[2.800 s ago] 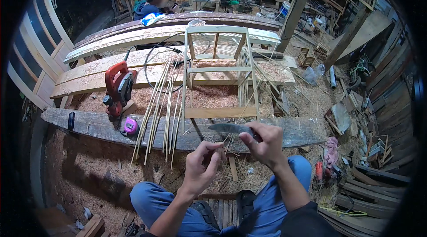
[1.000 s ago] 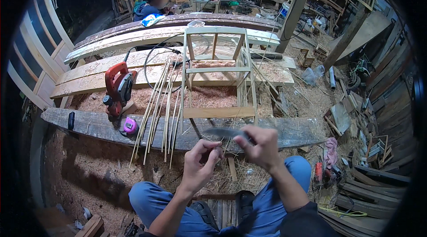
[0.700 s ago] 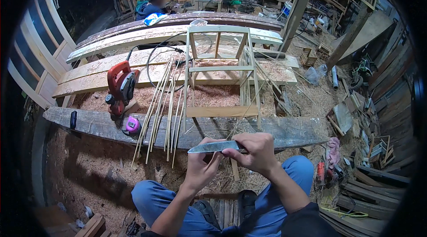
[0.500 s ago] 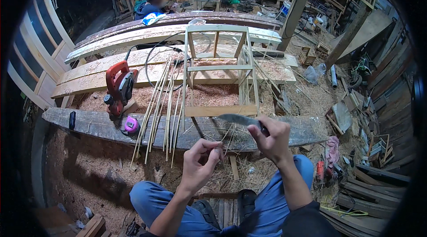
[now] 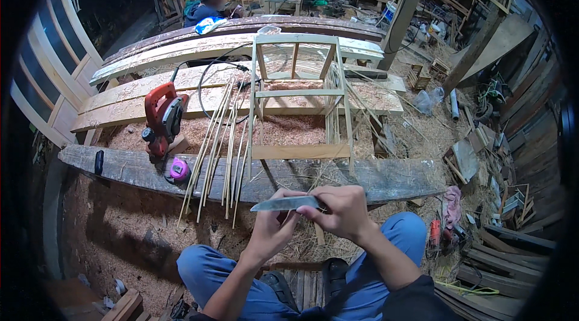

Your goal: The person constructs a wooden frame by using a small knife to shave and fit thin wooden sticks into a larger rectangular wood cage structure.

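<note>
My right hand [image 5: 341,209] grips a knife [image 5: 280,203] by its handle, thumb pressed near the base of the blade. The broad grey blade points left and lies across the fingers of my left hand [image 5: 268,233]. Those left fingers are closed in a pinch on a thin wooden stick, now mostly hidden behind the blade and the right hand. Beyond my hands a slatted wooden frame [image 5: 301,151] stands at the worn plank [image 5: 392,179]. Several long thin sticks [image 5: 211,158] lean over the plank's edge, left of the frame.
A red power planer [image 5: 160,122] with a black cord and a pink tape measure [image 5: 179,169] sit at left. Shavings cover the ground [image 5: 120,230]. Boards [image 5: 126,98] lie behind, where another person [image 5: 208,4] sits. Scrap wood [image 5: 500,267] is piled at right.
My right hand has brought the knife down and left, from above the plank to against my left hand. The left hand stays almost in place.
</note>
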Demonstrator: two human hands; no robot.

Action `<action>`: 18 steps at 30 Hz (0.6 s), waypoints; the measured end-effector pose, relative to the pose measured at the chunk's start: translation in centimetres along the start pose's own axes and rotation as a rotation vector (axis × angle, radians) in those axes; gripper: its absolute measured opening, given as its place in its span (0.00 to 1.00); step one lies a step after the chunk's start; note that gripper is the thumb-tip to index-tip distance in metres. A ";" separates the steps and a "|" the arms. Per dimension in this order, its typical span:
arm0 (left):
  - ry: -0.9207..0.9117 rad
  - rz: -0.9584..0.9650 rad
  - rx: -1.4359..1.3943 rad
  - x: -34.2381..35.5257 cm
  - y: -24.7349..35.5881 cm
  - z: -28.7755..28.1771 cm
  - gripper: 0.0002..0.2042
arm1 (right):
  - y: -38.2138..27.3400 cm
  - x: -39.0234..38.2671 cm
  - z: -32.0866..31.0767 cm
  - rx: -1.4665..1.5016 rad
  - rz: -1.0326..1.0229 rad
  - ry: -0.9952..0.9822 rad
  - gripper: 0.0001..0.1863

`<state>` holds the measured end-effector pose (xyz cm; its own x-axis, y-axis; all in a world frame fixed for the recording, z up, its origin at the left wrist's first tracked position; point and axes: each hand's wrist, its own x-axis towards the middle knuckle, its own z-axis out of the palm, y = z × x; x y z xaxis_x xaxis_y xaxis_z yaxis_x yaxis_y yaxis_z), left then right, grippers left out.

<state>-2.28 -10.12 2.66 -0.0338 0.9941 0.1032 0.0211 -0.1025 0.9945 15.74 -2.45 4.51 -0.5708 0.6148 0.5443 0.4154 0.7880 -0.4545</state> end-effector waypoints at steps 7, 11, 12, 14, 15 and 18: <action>0.070 -0.036 -0.185 0.1 0.6 0.3 0.07 | 1.2 0.4 -1.1 -0.013 0.140 0.035 0.23; 0.056 0.088 0.012 0.1 0.3 -0.1 0.07 | 0.0 0.5 -0.6 0.021 0.102 -0.034 0.25; 0.055 0.089 -0.002 0.1 0.1 -0.1 0.07 | -0.2 0.5 -0.5 -0.015 0.081 -0.052 0.26; 0.052 0.089 -0.014 0.0 0.3 -0.2 0.08 | 0.7 0.5 -0.6 0.019 0.047 0.047 0.26; 0.043 0.031 -0.074 0.1 0.9 -0.1 0.07 | 1.1 0.6 -1.1 -0.001 0.113 0.061 0.25; 0.033 -0.039 -0.128 0.0 1.1 0.1 0.07 | 1.6 0.6 -1.5 -0.100 0.176 0.113 0.25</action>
<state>-2.20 -10.22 3.79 -0.0655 0.9959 0.0629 -0.1082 -0.0697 0.9917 17.14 -0.73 5.18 -0.4032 0.7382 0.5408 0.5725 0.6645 -0.4803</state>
